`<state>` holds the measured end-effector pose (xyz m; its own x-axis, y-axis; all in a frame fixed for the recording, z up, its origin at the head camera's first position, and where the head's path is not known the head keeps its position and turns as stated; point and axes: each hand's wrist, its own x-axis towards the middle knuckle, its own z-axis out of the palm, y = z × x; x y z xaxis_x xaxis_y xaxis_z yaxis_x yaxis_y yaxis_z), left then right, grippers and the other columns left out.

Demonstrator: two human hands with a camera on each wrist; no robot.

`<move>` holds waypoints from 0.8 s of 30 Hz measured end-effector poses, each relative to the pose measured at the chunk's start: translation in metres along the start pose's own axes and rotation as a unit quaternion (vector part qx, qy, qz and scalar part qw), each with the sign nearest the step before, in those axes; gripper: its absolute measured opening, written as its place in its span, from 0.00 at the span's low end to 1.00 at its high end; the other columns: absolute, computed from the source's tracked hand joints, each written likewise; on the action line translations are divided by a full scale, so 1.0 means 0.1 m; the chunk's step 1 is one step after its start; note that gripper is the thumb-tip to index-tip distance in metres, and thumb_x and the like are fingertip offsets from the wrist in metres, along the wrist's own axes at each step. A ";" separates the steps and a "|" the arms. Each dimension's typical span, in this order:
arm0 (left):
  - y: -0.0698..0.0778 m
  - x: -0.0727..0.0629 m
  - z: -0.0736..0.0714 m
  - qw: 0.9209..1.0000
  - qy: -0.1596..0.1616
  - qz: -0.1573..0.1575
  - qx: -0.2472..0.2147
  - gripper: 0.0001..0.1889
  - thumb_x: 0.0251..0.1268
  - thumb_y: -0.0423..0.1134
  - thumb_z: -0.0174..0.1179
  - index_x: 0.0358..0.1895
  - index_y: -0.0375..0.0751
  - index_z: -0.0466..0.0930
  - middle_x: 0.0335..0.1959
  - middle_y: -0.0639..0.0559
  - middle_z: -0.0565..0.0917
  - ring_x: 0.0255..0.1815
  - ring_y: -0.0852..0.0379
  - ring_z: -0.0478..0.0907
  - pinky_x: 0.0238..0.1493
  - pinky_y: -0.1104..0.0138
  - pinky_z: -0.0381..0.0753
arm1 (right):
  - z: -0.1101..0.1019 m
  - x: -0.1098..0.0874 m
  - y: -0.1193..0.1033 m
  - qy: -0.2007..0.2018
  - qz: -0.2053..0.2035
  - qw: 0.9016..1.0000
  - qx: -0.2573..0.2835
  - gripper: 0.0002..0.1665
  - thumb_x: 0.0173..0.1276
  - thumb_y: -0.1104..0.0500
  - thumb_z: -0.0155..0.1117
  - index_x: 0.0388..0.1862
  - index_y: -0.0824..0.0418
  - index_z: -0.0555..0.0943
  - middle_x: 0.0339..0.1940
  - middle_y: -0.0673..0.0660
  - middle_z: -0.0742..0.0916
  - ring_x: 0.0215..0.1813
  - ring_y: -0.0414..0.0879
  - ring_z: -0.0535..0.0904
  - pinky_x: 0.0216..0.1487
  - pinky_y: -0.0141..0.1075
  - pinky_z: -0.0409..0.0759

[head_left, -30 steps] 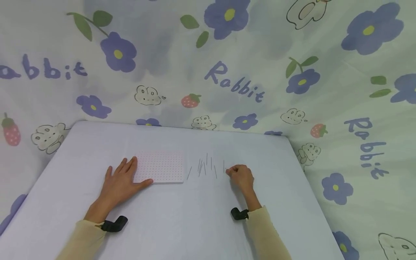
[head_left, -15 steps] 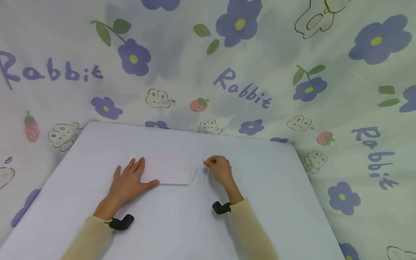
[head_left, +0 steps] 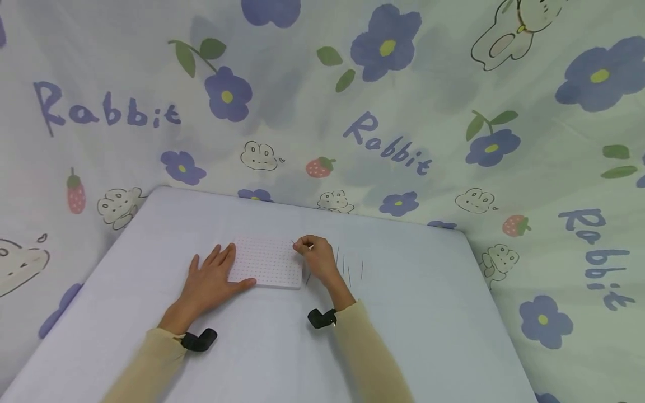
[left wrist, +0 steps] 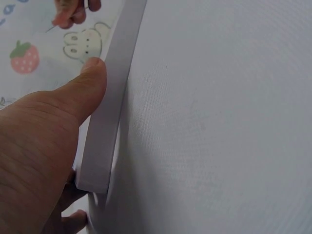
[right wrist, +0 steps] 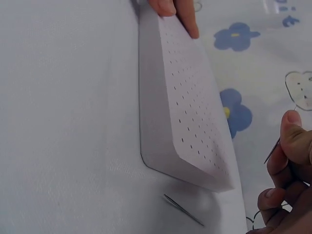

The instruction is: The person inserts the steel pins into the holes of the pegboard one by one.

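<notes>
A white board with rows of small holes (head_left: 267, 264) lies flat on the table. My left hand (head_left: 206, 285) rests at its left side with fingers spread, the thumb (left wrist: 90, 87) along the near edge. Over the board's far right corner, my right hand (head_left: 321, 260) pinches a thin sewing needle (right wrist: 271, 152) between thumb and fingertips. In the right wrist view the needle is tilted and its lower tip points at the board, apart from it. Several loose needles (head_left: 362, 270) lie to the right of the board, some partly hidden behind my right hand.
A white cloth covers the table (head_left: 428, 313). Behind and beside it hangs a curtain (head_left: 287, 117) printed with flowers, rabbits and strawberries. One needle (right wrist: 184, 210) lies close to the board's right edge. Each wrist wears a black camera mount (head_left: 321, 318).
My right hand has moved left with a needle, from the right end of the loose needles to over the board. The left hand stays on the board. The head view has shifted slightly.
</notes>
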<state>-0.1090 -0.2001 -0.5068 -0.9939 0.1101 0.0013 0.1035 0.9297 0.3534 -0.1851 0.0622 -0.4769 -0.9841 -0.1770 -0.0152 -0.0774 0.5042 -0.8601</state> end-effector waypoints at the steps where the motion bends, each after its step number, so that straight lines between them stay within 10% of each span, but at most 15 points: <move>1: 0.00 0.00 0.00 1.000 0.000 0.000 0.001 0.62 0.57 0.80 0.53 0.78 0.27 0.53 0.78 0.33 0.58 0.79 0.31 0.49 0.71 0.29 0.37 | 0.02 0.01 -0.01 -0.002 -0.001 1.000 0.006 0.10 0.72 0.51 0.66 0.35 0.56 0.83 0.32 0.49 0.81 0.35 0.41 0.73 0.33 0.32 0.71; 24: 0.02 -0.03 -0.03 1.000 0.004 0.004 -0.008 0.62 0.57 0.79 0.54 0.77 0.27 0.53 0.77 0.32 0.60 0.79 0.30 0.51 0.70 0.28 0.39 | 0.35 0.13 -0.09 -0.012 -0.029 0.999 0.022 0.08 0.75 0.54 0.62 0.37 0.56 0.81 0.31 0.48 0.82 0.32 0.39 0.73 0.34 0.30 0.72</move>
<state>-0.1057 -0.1996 -0.5033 -0.9934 0.1142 0.0112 0.1103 0.9231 0.3685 -0.1914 0.0260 -0.4871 -0.9740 -0.2254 0.0232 -0.1265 0.4558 -0.8811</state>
